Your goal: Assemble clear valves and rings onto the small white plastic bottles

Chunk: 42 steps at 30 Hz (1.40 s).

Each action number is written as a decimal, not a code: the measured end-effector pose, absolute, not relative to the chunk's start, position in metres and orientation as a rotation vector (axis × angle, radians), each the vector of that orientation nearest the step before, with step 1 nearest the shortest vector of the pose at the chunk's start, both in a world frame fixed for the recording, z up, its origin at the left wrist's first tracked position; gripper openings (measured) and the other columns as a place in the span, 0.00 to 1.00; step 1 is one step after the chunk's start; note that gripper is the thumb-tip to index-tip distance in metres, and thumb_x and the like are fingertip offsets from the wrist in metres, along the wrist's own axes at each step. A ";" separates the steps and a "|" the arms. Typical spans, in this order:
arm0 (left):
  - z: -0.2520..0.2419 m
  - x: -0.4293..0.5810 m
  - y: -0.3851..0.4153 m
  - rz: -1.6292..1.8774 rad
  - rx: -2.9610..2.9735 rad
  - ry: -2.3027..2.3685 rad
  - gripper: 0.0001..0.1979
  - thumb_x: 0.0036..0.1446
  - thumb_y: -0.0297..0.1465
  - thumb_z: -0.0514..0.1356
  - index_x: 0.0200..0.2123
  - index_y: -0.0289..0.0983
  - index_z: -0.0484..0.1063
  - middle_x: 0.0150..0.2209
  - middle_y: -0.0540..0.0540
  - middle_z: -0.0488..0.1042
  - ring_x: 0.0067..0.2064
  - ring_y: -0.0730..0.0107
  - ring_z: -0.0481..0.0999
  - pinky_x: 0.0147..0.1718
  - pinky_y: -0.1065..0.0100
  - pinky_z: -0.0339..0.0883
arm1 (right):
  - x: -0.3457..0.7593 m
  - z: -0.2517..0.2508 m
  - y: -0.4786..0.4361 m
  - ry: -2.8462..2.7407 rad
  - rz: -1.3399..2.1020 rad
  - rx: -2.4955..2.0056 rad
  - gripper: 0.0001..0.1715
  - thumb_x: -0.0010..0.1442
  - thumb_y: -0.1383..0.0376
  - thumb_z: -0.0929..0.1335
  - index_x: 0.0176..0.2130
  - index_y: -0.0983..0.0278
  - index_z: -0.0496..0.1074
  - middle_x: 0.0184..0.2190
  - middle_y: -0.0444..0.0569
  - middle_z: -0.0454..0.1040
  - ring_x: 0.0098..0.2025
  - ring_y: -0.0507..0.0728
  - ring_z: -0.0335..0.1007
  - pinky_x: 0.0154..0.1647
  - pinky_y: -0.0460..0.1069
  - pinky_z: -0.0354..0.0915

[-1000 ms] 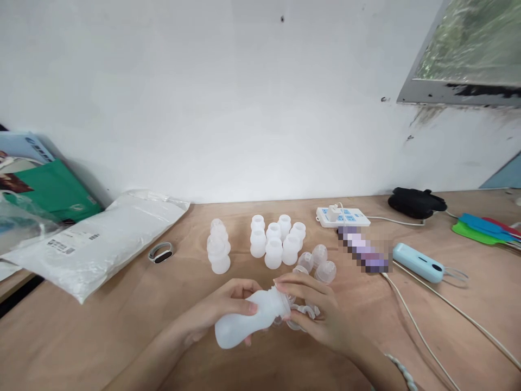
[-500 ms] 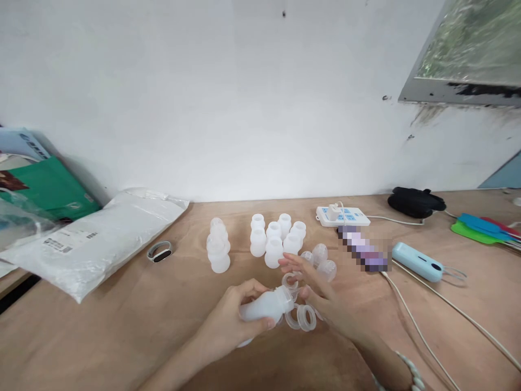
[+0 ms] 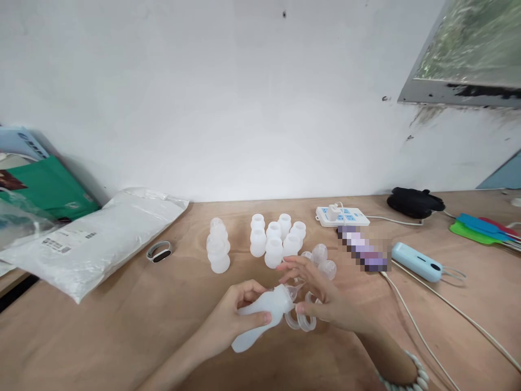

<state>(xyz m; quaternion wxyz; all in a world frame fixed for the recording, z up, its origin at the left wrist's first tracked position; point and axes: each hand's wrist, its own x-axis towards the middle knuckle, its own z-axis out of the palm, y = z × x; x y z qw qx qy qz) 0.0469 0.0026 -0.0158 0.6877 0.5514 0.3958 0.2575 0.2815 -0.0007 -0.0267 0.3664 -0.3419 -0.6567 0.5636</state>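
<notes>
My left hand (image 3: 240,312) is wrapped round a translucent white baby bottle (image 3: 260,320), tilted with its neck up to the right. A clear nipple (image 3: 293,292) sticks out of the bottle's neck. My right hand (image 3: 315,293) is beside that end, thumb near the collar and fingers spread above the nipple; whether it touches is unclear. Below the right hand lie clear rings (image 3: 305,320), partly hidden. Clear domed caps (image 3: 326,269) lie just beyond it. Several open white bottles (image 3: 274,252) stand upright behind the hands.
Left of the open bottles stand capped bottles (image 3: 220,260). A wristband (image 3: 159,252) and a white plastic parcel (image 3: 101,228) lie at the left. On the right are a power strip (image 3: 354,217), a blurred-out phone (image 3: 362,250), a light-blue device (image 3: 417,262) and cables (image 3: 423,331).
The bottle has tipped further, its base now showing at lower left. My right hand has shifted slightly, with its fingers curled more above the nipple.
</notes>
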 end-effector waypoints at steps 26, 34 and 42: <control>-0.032 0.048 -0.010 0.884 2.593 0.971 0.22 0.63 0.34 0.60 0.59 0.41 0.61 0.47 0.41 0.81 0.43 0.54 0.82 0.42 0.56 0.75 | 0.261 -0.033 -0.006 -1.748 0.945 -1.214 0.13 0.57 0.55 0.70 0.30 0.63 0.73 0.24 0.44 0.71 0.27 0.54 0.65 0.28 0.48 0.62; -0.033 0.038 0.006 1.022 2.424 1.211 0.17 0.58 0.35 0.64 0.50 0.42 0.68 0.45 0.44 0.81 0.43 0.55 0.82 0.40 0.58 0.76 | 0.302 -0.034 0.018 -1.694 0.358 -1.369 0.22 0.66 0.54 0.63 0.54 0.62 0.70 0.35 0.50 0.78 0.35 0.59 0.73 0.39 0.54 0.69; -0.052 0.023 0.004 1.069 2.397 1.285 0.19 0.57 0.35 0.65 0.50 0.43 0.68 0.46 0.44 0.81 0.44 0.54 0.82 0.42 0.57 0.76 | 0.339 -0.048 0.055 -1.615 0.200 -1.670 0.12 0.59 0.58 0.67 0.38 0.62 0.77 0.33 0.54 0.80 0.38 0.65 0.76 0.43 0.58 0.68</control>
